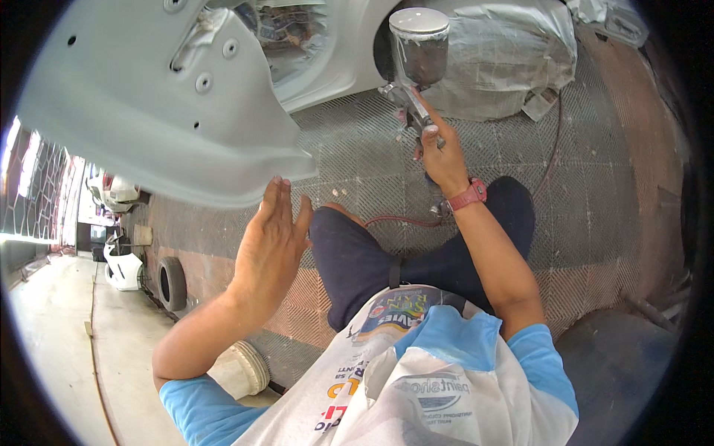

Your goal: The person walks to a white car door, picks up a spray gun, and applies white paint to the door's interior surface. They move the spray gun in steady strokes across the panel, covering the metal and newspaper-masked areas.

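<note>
A spray gun [416,110] is gripped in my right hand [446,157], with a finger stretched along its body. On top of the gun sits a cup [424,59] with a white lid and paint streaks down its side. My left hand [275,219] is held flat with its fingers extended, its fingertips at the lower edge of a light grey car door [156,104]. Whether those fingertips touch the edge, I cannot tell. Nothing shows in that hand. The gun is to the right of the door, in front of the car body.
Plastic sheeting [498,59] covers part of the car at the upper right. A red hose [405,221] runs across the patterned floor mat [357,171]. A tire [172,283], a white bumper-like part [125,267] and a white bucket [242,369] stand at left.
</note>
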Tool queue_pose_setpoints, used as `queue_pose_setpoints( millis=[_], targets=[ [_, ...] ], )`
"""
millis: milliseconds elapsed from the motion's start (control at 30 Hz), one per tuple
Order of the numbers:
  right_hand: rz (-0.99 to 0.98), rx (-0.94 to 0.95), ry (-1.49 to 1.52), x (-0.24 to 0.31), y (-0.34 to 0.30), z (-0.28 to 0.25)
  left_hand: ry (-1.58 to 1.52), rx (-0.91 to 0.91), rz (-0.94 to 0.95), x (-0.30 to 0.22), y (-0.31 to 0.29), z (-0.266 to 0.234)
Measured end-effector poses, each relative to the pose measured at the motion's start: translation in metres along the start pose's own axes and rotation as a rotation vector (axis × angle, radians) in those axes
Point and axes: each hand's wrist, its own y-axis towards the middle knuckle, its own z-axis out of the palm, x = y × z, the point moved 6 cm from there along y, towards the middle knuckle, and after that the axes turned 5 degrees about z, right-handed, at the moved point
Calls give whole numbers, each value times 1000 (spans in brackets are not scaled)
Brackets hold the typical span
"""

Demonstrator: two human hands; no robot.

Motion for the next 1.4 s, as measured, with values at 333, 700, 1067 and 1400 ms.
queue_pose_setpoints(
  millis=[333, 700, 1067, 1400],
  targets=[
    [235, -55, 248, -12, -19, 6, 56, -117, 13, 20, 59, -13],
    [344, -126, 128, 5, -19, 35, -16, -403, -115, 22, 72, 16],
    [434, 136, 201, -74, -11, 25, -153, -89, -209, 10, 44, 14],
    [567, 547, 505, -80, 6, 37, -344, 231, -421, -2, 35, 1]
  ],
)
